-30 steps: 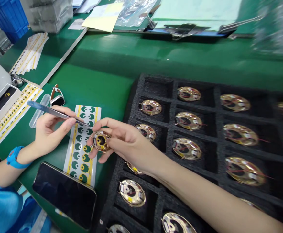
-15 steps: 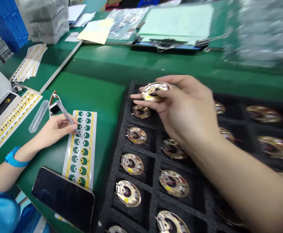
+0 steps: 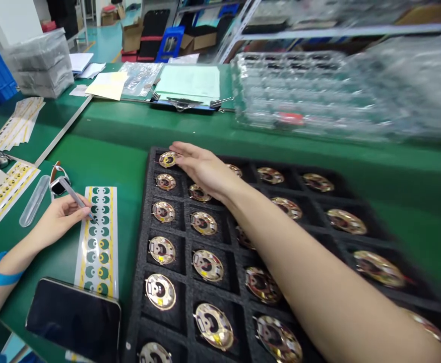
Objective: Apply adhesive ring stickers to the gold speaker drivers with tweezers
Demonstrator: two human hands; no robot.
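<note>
My left hand point(image 3: 58, 219) is closed around a pair of tweezers point(image 3: 74, 195), their tips over a sheet of stickers point(image 3: 101, 234) with dark-green round shapes and yellow edges. My right hand point(image 3: 205, 171) reaches across a black foam tray point(image 3: 144, 227). Its fingers are stretched out, and a fingertip meets the right edge of a gold watch-like disc point(image 3: 166, 159) in the far-left corner compartment. More gold discs point(image 3: 163, 251) sit in the other compartments. My right forearm hides several of them.
A phone point(image 3: 74, 317) lies near the left front, with a smartwatch point(image 3: 58, 185) and clear plastic case point(image 3: 34, 200) beyond. Behind are a clipboard point(image 3: 190, 83) and clear plastic trays point(image 3: 292, 91). Sticker strips point(image 3: 18, 121) and wrapped boxes point(image 3: 41, 65) stand left.
The gold disc in my right hand has gone down into the corner compartment, and the fingers have spread. My left hand stays over the sticker sheet. The view has tilted up and swung right.
</note>
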